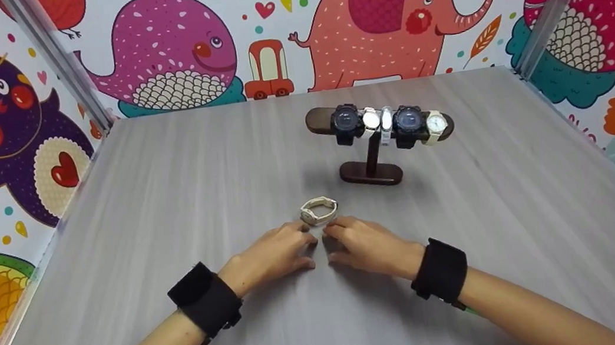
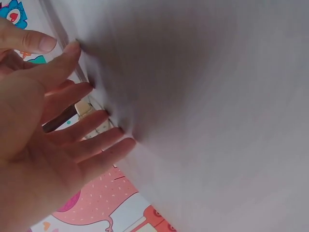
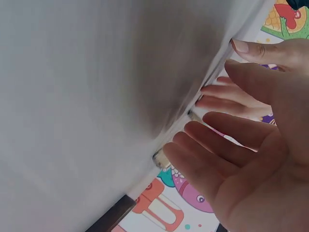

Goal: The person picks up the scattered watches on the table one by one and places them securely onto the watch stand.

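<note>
A cream wristwatch (image 1: 310,216) rests on its side on the table, its strap forming a loop. My left hand (image 1: 274,255) is just in front of it at the left, fingers relaxed and fingertips down at the tabletop. Opposite it, my right hand (image 1: 375,248) rests the same way, close to the watch's right side. A narrow gap separates the two hands. Both palms show with nothing in them, the left hand (image 2: 53,130) in the left wrist view and the right hand (image 3: 251,150) in the right wrist view. Part of the watch (image 3: 162,158) shows past the right fingertips.
Beyond the hands, right of centre, stands a dark brown T-shaped watch stand (image 1: 372,173). Several watches hang on its bar, including a black watch (image 1: 346,121) and a cream watch (image 1: 436,123). Cartoon-printed panels (image 1: 263,18) wall the grey table (image 1: 194,169) at back and sides.
</note>
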`<move>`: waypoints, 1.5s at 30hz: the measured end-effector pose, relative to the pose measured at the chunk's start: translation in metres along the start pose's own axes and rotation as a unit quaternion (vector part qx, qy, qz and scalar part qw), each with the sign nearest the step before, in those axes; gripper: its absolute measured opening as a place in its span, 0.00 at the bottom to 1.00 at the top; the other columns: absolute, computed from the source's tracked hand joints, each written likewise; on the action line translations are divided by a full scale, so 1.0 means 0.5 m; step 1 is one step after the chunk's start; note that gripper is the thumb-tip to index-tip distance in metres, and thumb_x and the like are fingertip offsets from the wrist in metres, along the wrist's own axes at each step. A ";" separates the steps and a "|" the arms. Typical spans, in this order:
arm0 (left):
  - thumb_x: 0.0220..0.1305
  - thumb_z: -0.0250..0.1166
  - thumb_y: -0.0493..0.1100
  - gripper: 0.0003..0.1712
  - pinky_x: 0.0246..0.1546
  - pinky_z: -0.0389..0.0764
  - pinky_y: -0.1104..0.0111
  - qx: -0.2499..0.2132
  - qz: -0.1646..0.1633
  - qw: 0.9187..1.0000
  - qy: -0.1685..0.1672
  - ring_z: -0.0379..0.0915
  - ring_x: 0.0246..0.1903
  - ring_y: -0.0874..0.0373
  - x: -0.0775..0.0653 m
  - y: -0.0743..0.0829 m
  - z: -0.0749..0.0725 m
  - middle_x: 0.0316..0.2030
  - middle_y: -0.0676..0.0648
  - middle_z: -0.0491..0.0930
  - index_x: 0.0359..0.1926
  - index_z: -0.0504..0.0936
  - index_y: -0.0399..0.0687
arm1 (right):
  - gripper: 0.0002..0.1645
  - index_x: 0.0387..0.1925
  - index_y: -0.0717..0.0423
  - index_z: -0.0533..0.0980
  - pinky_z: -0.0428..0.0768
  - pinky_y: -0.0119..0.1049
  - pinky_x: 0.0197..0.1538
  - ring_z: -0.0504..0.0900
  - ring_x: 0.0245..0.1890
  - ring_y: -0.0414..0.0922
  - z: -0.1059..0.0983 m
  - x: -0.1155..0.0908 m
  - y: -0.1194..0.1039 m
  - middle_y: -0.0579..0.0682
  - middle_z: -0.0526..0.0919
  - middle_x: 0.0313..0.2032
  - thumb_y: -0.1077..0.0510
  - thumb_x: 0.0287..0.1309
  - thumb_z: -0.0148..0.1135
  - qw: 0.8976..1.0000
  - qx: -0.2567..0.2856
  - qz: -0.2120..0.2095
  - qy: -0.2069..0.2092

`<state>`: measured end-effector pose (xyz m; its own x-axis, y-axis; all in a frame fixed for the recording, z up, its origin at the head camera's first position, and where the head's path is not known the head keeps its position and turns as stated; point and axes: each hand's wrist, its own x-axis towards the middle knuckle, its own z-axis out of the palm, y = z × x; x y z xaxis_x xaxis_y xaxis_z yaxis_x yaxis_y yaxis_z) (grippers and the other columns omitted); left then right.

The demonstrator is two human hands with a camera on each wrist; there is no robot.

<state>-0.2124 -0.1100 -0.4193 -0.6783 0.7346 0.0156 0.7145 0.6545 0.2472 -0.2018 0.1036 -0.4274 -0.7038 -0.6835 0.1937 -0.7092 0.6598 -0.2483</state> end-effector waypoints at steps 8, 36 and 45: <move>0.61 0.71 0.47 0.12 0.45 0.85 0.56 -0.029 0.008 0.999 0.028 0.81 0.46 0.50 -0.006 -0.004 -0.009 0.47 0.43 0.82 0.40 0.87 0.44 | 0.20 0.52 0.64 0.80 0.87 0.47 0.48 0.86 0.50 0.55 -0.003 0.022 0.014 0.59 0.82 0.54 0.62 0.59 0.69 0.998 0.030 0.000 0.059; 0.60 0.72 0.48 0.14 0.33 0.79 0.64 -0.017 0.027 0.999 0.008 0.73 0.31 0.58 -0.019 0.000 -0.007 0.34 0.47 0.80 0.30 0.82 0.41 | 0.12 0.40 0.58 0.83 0.85 0.52 0.35 0.87 0.34 0.54 0.021 0.093 0.027 0.55 0.88 0.37 0.53 0.64 0.65 0.996 -0.026 0.068 0.048; 0.60 0.72 0.48 0.15 0.26 0.76 0.62 -0.013 -0.024 1.000 0.006 0.71 0.25 0.58 -0.020 0.009 -0.005 0.27 0.48 0.79 0.25 0.78 0.44 | 0.08 0.35 0.56 0.85 0.84 0.53 0.31 0.87 0.29 0.52 0.029 0.101 0.020 0.53 0.89 0.32 0.55 0.61 0.67 0.993 -0.005 0.091 0.075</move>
<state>-0.2029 -0.1147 -0.4160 -0.7141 0.6999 0.0156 0.6765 0.6841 0.2728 -0.2440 0.0711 -0.4337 -0.8178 -0.4993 0.2862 -0.5700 0.7715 -0.2828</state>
